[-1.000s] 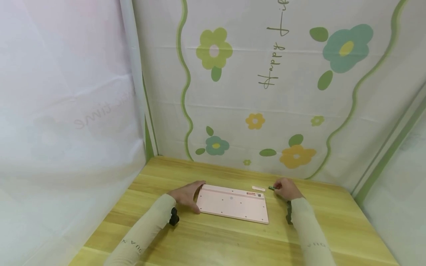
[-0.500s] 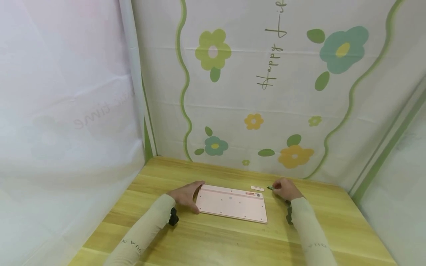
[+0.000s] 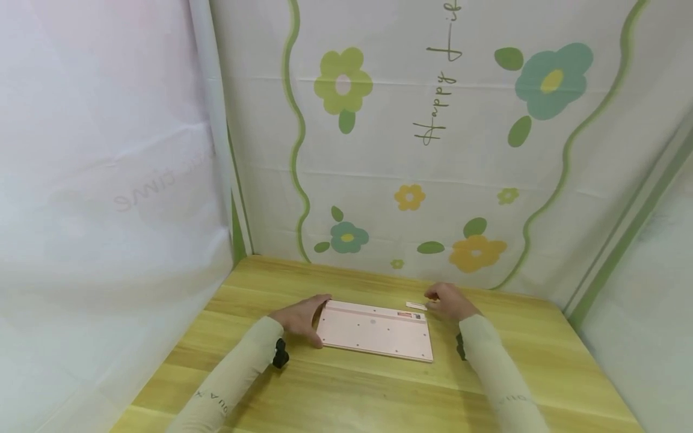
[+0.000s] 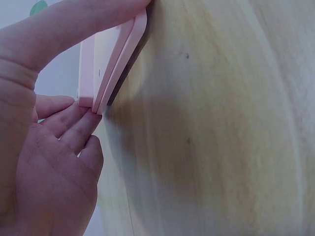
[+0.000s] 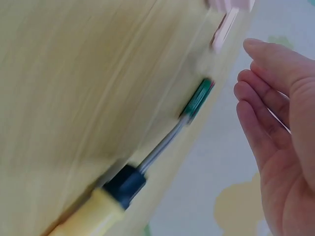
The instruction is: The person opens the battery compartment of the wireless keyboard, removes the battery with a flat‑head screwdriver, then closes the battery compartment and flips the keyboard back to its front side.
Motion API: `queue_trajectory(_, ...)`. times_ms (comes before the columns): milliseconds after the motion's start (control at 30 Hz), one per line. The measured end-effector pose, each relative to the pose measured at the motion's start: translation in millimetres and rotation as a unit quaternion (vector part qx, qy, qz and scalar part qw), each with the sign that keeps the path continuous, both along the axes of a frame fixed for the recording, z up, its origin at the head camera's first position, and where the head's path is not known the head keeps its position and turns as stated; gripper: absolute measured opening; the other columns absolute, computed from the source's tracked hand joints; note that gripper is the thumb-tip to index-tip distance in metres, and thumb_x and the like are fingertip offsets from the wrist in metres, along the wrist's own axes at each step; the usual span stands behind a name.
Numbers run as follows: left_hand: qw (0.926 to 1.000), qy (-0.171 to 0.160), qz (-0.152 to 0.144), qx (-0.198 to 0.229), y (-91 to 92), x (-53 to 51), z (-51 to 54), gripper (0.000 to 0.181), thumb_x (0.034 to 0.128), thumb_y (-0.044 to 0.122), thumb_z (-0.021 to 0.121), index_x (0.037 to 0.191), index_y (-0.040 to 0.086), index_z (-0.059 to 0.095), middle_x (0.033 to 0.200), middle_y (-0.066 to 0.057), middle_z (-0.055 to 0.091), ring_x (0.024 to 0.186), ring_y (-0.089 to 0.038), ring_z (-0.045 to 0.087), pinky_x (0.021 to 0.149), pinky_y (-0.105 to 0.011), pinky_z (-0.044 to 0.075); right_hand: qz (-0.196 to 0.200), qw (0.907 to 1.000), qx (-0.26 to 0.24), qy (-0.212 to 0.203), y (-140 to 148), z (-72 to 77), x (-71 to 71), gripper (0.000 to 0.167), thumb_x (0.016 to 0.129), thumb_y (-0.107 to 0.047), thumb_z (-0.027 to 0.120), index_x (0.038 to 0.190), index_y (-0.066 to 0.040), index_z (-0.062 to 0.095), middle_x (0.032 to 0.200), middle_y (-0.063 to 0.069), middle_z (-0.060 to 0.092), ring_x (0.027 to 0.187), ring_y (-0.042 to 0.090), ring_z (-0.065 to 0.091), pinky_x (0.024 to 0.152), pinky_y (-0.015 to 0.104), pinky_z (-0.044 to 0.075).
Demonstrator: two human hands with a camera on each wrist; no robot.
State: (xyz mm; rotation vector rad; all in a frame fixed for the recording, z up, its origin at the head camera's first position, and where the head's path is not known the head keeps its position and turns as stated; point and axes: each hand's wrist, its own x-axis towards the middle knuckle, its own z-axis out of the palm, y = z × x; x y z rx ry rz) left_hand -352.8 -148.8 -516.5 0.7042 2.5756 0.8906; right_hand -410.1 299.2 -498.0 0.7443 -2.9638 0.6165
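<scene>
A pale pink keyboard [image 3: 373, 337] lies with its underside up on the wooden table. My left hand [image 3: 298, 319] holds its left end, thumb on the near edge and fingers on the far one; the left wrist view shows the keyboard's pink side [image 4: 115, 64] between them. My right hand [image 3: 452, 302] hovers by a small pale pink cover [image 3: 415, 306] beyond the keyboard's far right corner. In the right wrist view its fingers bend slightly and hold nothing. Near them, a green battery [image 5: 198, 100] lies on the table, touching or close to a screwdriver's tip.
The screwdriver [image 5: 125, 184] has a yellow handle and black collar; in the head view my right hand and arm hide it. A white flowered curtain [image 3: 373, 150] stands behind the table's [image 3: 346, 397] far edge, with white sheets at both sides.
My right hand has let go of the green battery and moved left toward the small cover. My left hand still holds the keyboard in place.
</scene>
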Motion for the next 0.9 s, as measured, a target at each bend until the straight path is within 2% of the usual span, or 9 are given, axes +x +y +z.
queue_trajectory(167, 1.0000, 0.000, 0.001, -0.003, 1.0, 0.0, 0.3, 0.127, 0.0718, 0.031, 0.100, 0.168, 0.007, 0.021, 0.173, -0.016, 0.029, 0.160, -0.037, 0.029, 0.129, -0.056, 0.031, 0.024, 0.9996, 0.010, -0.002, -16, 0.0, -3.7, 0.021, 0.093, -0.003, 0.076, 0.112, 0.008, 0.076, 0.109, 0.023, 0.076, 0.098, 0.034, 0.071, 0.091, 0.051, 0.061)
queue_trajectory(300, 1.0000, 0.004, 0.002, -0.008, 1.1, -0.5, -0.3, 0.126, 0.0721, 0.032, 0.100, 0.168, 0.008, 0.021, 0.173, -0.015, 0.029, 0.160, -0.036, 0.029, 0.130, -0.055, 0.030, 0.021, 0.9996, 0.013, -0.009, -23, -1.7, -6.3, 0.017, 0.094, 0.000, 0.075, 0.110, 0.006, 0.076, 0.106, 0.020, 0.076, 0.096, 0.029, 0.070, 0.087, 0.048, 0.062)
queue_trajectory(433, 1.0000, 0.002, 0.003, -0.009, 0.7, -0.5, -1.7, 0.127, 0.0719, 0.031, 0.100, 0.168, 0.008, 0.021, 0.174, -0.015, 0.028, 0.161, -0.037, 0.029, 0.129, -0.056, 0.030, 0.038, 0.9991, 0.008, -0.016, -24, -6.3, -10.2, 0.005, 0.095, 0.002, 0.073, 0.092, 0.004, 0.076, 0.089, 0.015, 0.074, 0.079, 0.019, 0.061, 0.071, 0.036, 0.055)
queue_trajectory(533, 1.0000, -0.002, 0.005, -0.003, 0.8, -0.7, -2.9, 0.127, 0.0713, 0.031, 0.100, 0.168, 0.008, 0.021, 0.174, -0.015, 0.028, 0.161, -0.037, 0.029, 0.130, -0.056, 0.030, 0.051, 0.9985, 0.016, -0.012, -23, -11.6, -13.7, 0.011, 0.095, 0.001, 0.073, 0.084, -0.002, 0.075, 0.081, 0.009, 0.072, 0.072, 0.014, 0.057, 0.065, 0.029, 0.050)
queue_trajectory(600, 1.0000, -0.003, 0.005, -0.003, 0.8, -1.0, -3.6, 0.128, 0.0713, 0.031, 0.100, 0.169, 0.009, 0.021, 0.174, -0.015, 0.027, 0.161, -0.036, 0.028, 0.130, -0.055, 0.029, 0.049, 0.9986, 0.019, -0.011, -23, -15.0, -15.7, 0.012, 0.095, 0.001, 0.074, 0.085, -0.005, 0.077, 0.084, 0.005, 0.074, 0.075, 0.011, 0.059, 0.067, 0.027, 0.051)
queue_trajectory(733, 1.0000, -0.001, 0.007, 0.002, 1.0, -1.5, -4.0, 0.127, 0.0712, 0.030, 0.100, 0.168, 0.008, 0.021, 0.174, -0.015, 0.027, 0.161, -0.037, 0.027, 0.130, -0.055, 0.029, 0.040, 0.9990, 0.011, -0.018, -22, -17.9, -18.2, 0.014, 0.095, 0.001, 0.073, 0.088, -0.009, 0.081, 0.090, 0.005, 0.078, 0.080, 0.011, 0.066, 0.070, 0.030, 0.056)
queue_trajectory(900, 1.0000, -0.003, 0.008, 0.005, 0.6, -1.1, -3.0, 0.127, 0.0716, 0.029, 0.100, 0.169, 0.008, 0.020, 0.174, -0.016, 0.026, 0.161, -0.037, 0.027, 0.130, -0.056, 0.029, 0.027, 0.9990, -0.007, -0.035, -23, -17.7, -18.5, 0.011, 0.095, 0.003, 0.073, 0.092, -0.005, 0.080, 0.091, 0.006, 0.077, 0.081, 0.012, 0.066, 0.071, 0.033, 0.058)
